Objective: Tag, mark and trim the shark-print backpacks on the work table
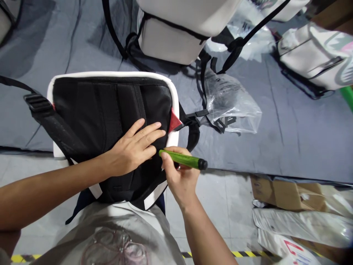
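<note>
A backpack [82, 114] with a black back panel and white edging lies across the table's near edge, its lower end against my body. My left hand [132, 149] rests flat on the black panel, fingers stretched toward the right side. A green marker pen [183, 159] with a black end is gripped in my right hand [180, 176], at the bag's right edge; its tip is hidden. Just above this hand, a red triangular tab [174, 121] sits at the white edging. A black strap with a buckle [38, 102] runs along the bag's left side.
Another pale backpack [171, 40] stands at the far side of the grey-covered table [289, 140]. To the right are a clear plastic bag [234, 103] over straps and a patterned pale bag [317, 55]. Cardboard [289, 193] and white wrapped bundles [303, 224] lie below the table edge.
</note>
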`<action>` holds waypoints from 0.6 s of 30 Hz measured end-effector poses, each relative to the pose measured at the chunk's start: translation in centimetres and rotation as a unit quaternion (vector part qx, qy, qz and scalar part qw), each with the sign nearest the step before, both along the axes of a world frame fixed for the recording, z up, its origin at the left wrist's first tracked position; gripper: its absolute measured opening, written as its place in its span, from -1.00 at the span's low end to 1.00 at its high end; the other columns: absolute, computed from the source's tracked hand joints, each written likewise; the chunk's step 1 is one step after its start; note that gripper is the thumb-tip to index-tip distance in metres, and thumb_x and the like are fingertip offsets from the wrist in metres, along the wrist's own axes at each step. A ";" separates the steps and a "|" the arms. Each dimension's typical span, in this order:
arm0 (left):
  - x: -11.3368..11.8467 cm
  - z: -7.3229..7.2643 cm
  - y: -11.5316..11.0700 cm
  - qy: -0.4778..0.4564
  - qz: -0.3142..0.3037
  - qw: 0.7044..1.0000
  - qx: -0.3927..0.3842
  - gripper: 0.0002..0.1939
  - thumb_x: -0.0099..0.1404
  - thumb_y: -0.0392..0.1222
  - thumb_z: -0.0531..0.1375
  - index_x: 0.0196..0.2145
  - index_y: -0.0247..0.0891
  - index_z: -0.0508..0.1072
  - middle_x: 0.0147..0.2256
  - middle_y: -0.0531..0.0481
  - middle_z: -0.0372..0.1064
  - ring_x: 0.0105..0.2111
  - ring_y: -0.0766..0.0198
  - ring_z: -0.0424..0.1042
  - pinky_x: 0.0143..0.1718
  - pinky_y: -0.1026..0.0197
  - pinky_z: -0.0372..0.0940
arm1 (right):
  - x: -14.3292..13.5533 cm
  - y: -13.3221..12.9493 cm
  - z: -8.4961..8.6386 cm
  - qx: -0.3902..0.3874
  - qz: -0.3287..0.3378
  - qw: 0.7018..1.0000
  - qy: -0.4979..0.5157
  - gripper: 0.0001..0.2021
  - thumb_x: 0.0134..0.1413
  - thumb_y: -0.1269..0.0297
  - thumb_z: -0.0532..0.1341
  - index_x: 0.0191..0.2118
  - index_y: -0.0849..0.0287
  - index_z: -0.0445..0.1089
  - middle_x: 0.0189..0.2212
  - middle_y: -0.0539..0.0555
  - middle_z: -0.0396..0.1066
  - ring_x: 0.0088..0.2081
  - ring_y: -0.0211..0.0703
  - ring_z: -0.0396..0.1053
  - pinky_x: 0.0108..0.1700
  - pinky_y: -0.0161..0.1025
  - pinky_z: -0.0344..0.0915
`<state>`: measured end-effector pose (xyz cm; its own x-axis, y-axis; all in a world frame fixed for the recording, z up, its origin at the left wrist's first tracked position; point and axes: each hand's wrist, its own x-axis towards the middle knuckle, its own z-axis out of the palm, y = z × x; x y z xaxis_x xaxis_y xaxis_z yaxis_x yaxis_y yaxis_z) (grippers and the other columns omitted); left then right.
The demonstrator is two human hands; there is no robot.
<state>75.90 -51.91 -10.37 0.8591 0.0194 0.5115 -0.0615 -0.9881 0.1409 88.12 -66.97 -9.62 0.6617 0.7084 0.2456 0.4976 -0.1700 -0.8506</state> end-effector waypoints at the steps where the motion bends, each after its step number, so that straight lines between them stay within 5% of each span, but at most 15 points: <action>1: 0.0 0.0 0.0 0.000 0.001 1.000 0.002 -0.92 0.38 -0.34 0.15 -0.30 -0.30 0.42 0.20 -0.21 0.30 0.33 0.01 0.13 0.38 -0.22 -0.02 | 0.0 0.0 -0.1 -0.007 0.002 1.000 -0.025 -0.92 0.20 0.25 0.28 -0.25 0.12 0.45 -0.42 0.01 0.49 -0.38 -0.13 0.47 -0.34 -0.18 0.40; 7: 0.0 -0.1 0.0 0.004 0.002 1.000 0.008 -0.91 0.39 -0.32 0.14 -0.29 -0.29 0.42 0.19 -0.18 0.31 0.33 0.04 0.14 0.37 -0.22 0.01 | -0.3 -0.6 -0.6 -0.008 -0.003 0.999 -0.043 -0.94 0.21 0.28 0.27 -0.21 0.09 0.44 -0.36 0.02 0.51 -0.26 -0.08 0.48 -0.15 -0.07 0.42; 18: 0.3 -0.1 0.1 0.010 0.002 1.000 0.016 -0.87 0.40 -0.25 0.15 -0.32 -0.31 0.43 0.15 -0.20 0.34 0.29 0.02 0.20 0.34 -0.19 0.07 | -1.1 -1.4 -2.1 0.006 -0.067 0.998 -0.015 -0.86 0.21 0.18 0.25 -0.21 0.12 0.45 -0.34 0.06 0.47 -0.28 -0.08 0.46 -0.20 -0.05 0.44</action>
